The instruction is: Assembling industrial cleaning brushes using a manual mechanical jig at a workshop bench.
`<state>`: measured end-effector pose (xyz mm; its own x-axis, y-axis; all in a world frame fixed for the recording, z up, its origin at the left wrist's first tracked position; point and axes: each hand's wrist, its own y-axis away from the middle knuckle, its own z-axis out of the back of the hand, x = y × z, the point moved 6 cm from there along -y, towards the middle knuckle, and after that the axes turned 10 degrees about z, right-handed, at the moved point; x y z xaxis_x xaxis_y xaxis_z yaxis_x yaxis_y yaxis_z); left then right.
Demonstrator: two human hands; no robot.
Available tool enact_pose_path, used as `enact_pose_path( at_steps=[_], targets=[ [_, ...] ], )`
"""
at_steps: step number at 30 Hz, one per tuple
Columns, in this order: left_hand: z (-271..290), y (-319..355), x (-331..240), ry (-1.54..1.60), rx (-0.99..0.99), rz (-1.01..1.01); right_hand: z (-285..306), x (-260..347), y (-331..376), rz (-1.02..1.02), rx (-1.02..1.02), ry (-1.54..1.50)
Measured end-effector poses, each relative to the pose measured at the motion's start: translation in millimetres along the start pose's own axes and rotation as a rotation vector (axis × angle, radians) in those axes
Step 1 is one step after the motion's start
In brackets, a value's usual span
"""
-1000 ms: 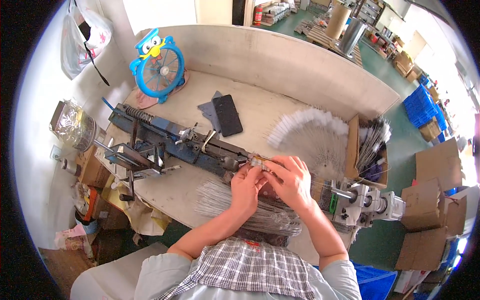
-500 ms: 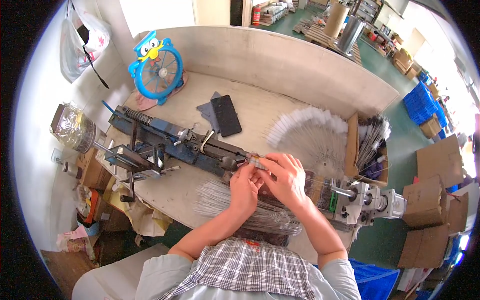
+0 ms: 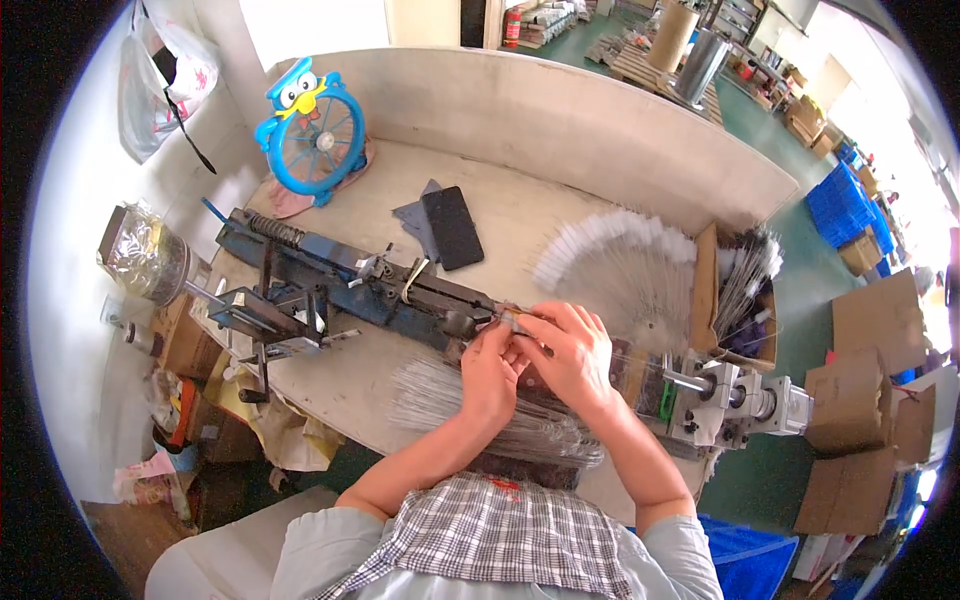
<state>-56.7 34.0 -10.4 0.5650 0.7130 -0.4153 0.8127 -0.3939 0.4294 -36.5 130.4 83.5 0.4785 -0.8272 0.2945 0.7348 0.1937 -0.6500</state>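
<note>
My left hand (image 3: pixel 488 375) and my right hand (image 3: pixel 570 350) meet at the right end of a long blue-and-black metal bench machine (image 3: pixel 390 295). The fingers of both are pinched together around something small and pale, too covered to name. Under my wrists and to their left lies a spread bundle of thin metal wires (image 3: pixel 435 395). Beyond my right hand, thin wire brushes with white bristle tips (image 3: pixel 615 250) are fanned out on the table (image 3: pixel 500 200).
A silver motorised spindle (image 3: pixel 735 400) stands at the table's right edge. A cardboard box (image 3: pixel 705 290) of dark brushes is behind it. A phone (image 3: pixel 453 228) and a blue toy-faced fan (image 3: pixel 318 140) rest farther back. A low wall (image 3: pixel 560 110) borders the far side.
Both hands stay at the machine's end, with only small finger movements. The pale thing between the fingers shows slightly differently; nothing else has visibly moved.
</note>
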Motion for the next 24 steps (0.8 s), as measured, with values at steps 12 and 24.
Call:
enact_pose_path(
  at_steps=[12, 24],
  targets=[
    [5, 1, 0, -0.075, -0.041, -0.025, -3, 2, 2, -0.004, 0.036, 0.009],
    [2, -2, -1, -0.116, 0.024, -0.055, 12, -2, 4, 0.003, -0.028, 0.009]
  ],
)
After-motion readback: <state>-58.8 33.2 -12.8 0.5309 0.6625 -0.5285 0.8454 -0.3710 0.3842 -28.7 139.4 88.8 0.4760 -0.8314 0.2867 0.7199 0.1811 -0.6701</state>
